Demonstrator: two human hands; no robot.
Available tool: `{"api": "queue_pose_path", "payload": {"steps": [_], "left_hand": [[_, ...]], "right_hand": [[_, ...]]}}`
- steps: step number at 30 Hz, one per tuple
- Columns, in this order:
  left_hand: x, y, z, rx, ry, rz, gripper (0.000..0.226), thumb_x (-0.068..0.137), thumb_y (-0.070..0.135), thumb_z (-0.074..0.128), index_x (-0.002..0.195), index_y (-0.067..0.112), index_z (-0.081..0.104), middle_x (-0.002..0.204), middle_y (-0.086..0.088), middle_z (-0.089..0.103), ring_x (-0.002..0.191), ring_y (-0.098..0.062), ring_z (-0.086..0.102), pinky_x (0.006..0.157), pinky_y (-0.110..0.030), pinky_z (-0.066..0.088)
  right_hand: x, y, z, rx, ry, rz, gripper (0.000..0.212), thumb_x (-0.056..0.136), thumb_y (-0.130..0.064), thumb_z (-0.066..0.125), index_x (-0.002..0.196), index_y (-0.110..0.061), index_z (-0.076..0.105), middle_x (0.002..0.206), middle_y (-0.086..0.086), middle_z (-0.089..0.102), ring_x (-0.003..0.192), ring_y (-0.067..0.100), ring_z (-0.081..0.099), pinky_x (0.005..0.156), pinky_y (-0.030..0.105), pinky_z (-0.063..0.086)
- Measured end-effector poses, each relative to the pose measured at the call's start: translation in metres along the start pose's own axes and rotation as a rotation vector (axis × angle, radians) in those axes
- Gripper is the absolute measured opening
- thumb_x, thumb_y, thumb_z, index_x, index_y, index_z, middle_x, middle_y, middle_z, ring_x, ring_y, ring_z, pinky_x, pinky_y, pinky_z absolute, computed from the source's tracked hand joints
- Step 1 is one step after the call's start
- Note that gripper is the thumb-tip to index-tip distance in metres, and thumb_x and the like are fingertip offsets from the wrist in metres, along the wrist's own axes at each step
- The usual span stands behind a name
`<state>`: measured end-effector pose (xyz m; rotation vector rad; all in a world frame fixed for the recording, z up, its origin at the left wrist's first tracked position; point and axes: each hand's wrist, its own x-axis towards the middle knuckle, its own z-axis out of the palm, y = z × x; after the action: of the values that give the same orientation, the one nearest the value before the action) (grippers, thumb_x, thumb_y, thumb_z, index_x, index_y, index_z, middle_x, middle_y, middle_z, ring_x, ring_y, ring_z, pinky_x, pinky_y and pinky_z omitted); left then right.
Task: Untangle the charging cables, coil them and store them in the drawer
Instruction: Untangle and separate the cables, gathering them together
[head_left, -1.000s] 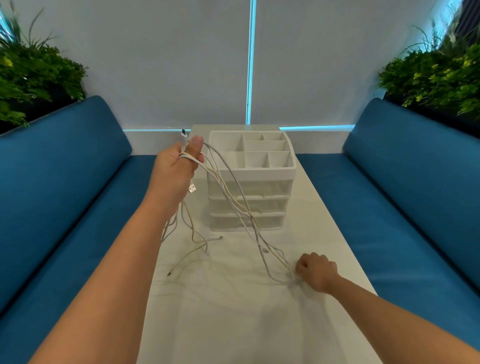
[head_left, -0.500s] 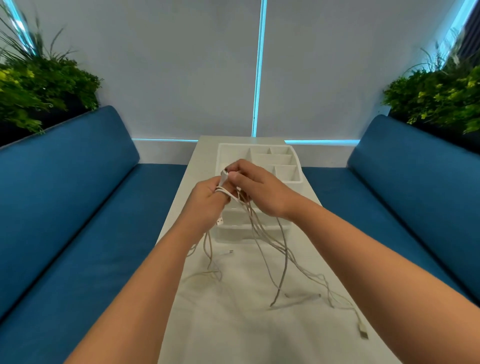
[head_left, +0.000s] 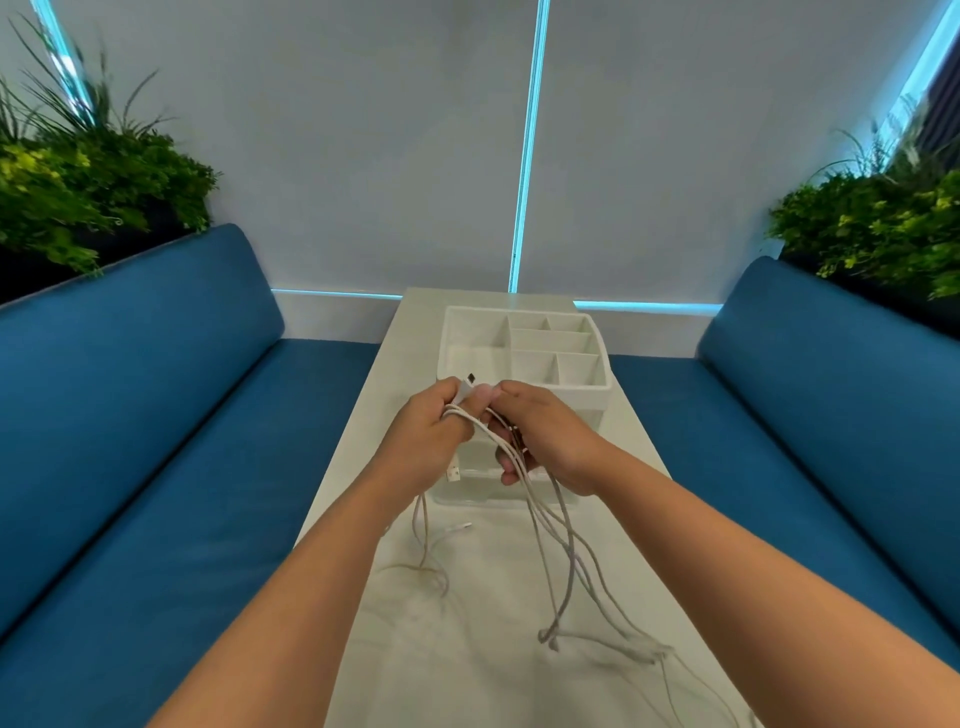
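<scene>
The person holds both hands together above the table (head_left: 467, 665), just in front of the organiser (head_left: 524, 358). The left hand (head_left: 426, 436) grips the cables (head_left: 550, 545) with curled fingers; a plug (head_left: 466, 387) sticks up from that fist toward 12 o'clock, and another plug (head_left: 454, 474) dangles under it at 6 o'clock. The right hand (head_left: 545, 436) closes its fingers round the same bundle just beside the left, at its 3 o'clock. From the hands the strands hang down and trail across the table toward 5 o'clock, crossing one another; a thinner strand loops down at 7 o'clock.

The step in hand appears to be untangling: nothing is coiled, and the organiser's drawers look shut, though the hands hide most of them. The next move likely calls for picking one strand at the grip and drawing it free of the crossings toward the person, while the left hand keeps the rest steady.
</scene>
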<state>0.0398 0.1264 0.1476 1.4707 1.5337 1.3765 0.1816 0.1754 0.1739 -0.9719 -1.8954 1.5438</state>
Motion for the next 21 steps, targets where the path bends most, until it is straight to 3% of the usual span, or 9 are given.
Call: {"api": "queue_pose_path", "payload": {"steps": [4,7,9,11,14,16,18,21], "left_hand": [[0.000,0.002,0.001,0.004,-0.064,-0.009,0.046,0.097,0.052,0.049,0.094,0.007,0.058,0.062,0.004,0.051,0.058,-0.007,0.043,0.059,-0.023,0.040],[0.001,-0.003,0.002,0.011,-0.056,0.005,0.041,0.099,0.047,0.049,0.102,0.009,0.063,0.069,0.005,0.052,0.058,-0.004,0.043,0.063,-0.022,0.041],[0.002,-0.004,0.002,-0.005,0.002,0.004,0.037,0.100,0.044,0.050,0.103,0.011,0.066,0.074,0.004,0.058,0.060,0.001,0.049,0.067,-0.021,0.045],[0.003,-0.006,0.002,-0.012,0.033,-0.010,0.037,0.100,0.045,0.050,0.102,0.011,0.065,0.079,0.002,0.065,0.066,0.000,0.057,0.071,-0.025,0.048],[0.005,-0.008,0.003,0.027,0.005,-0.025,0.038,0.099,0.047,0.050,0.107,0.013,0.065,0.096,-0.006,0.071,0.085,-0.016,0.066,0.081,-0.036,0.053],[0.006,-0.010,0.002,0.013,-0.025,-0.035,0.031,0.099,0.046,0.051,0.105,0.020,0.067,0.090,0.001,0.072,0.079,-0.014,0.066,0.079,-0.034,0.054],[0.006,-0.011,0.001,0.040,-0.052,-0.065,0.028,0.099,0.046,0.052,0.104,0.023,0.067,0.071,0.012,0.063,0.060,0.000,0.055,0.063,-0.024,0.046],[0.008,-0.015,0.002,0.075,-0.057,-0.099,0.029,0.100,0.044,0.050,0.106,0.022,0.066,0.066,0.012,0.054,0.057,-0.002,0.048,0.059,-0.023,0.039]], "right_hand": [[0.002,0.001,0.001,-0.052,0.076,-0.058,0.031,0.104,-0.027,0.038,0.099,-0.005,0.059,0.066,0.007,0.050,0.053,0.017,0.050,0.050,0.030,0.053],[0.000,0.004,0.000,-0.042,0.069,-0.029,0.033,0.104,-0.029,0.038,0.100,-0.004,0.059,0.070,0.008,0.056,0.058,0.020,0.054,0.056,0.034,0.055],[-0.005,0.005,-0.001,0.059,-0.036,0.016,0.038,0.104,-0.031,0.033,0.097,-0.006,0.061,0.077,0.012,0.064,0.069,0.026,0.062,0.068,0.038,0.056],[-0.010,0.004,0.000,0.135,-0.168,0.057,0.036,0.103,-0.034,0.034,0.096,-0.010,0.060,0.081,0.014,0.066,0.070,0.028,0.063,0.069,0.036,0.054],[-0.008,0.004,-0.001,-0.005,-0.143,0.048,0.016,0.093,-0.030,0.056,0.089,-0.015,0.050,0.064,0.001,0.046,0.051,0.012,0.040,0.050,0.025,0.037],[-0.004,0.005,-0.005,-0.137,-0.044,0.023,0.015,0.092,-0.023,0.061,0.083,-0.018,0.050,0.062,-0.003,0.042,0.050,0.010,0.034,0.046,0.022,0.031],[-0.003,0.006,-0.009,-0.297,0.018,-0.074,0.011,0.092,-0.023,0.063,0.091,-0.020,0.053,0.068,-0.007,0.050,0.054,0.008,0.043,0.050,0.019,0.036],[-0.002,0.011,-0.010,-0.542,0.047,-0.228,0.026,0.096,-0.033,0.058,0.115,-0.025,0.043,0.091,-0.013,0.058,0.077,0.004,0.056,0.067,0.014,0.043]]}}
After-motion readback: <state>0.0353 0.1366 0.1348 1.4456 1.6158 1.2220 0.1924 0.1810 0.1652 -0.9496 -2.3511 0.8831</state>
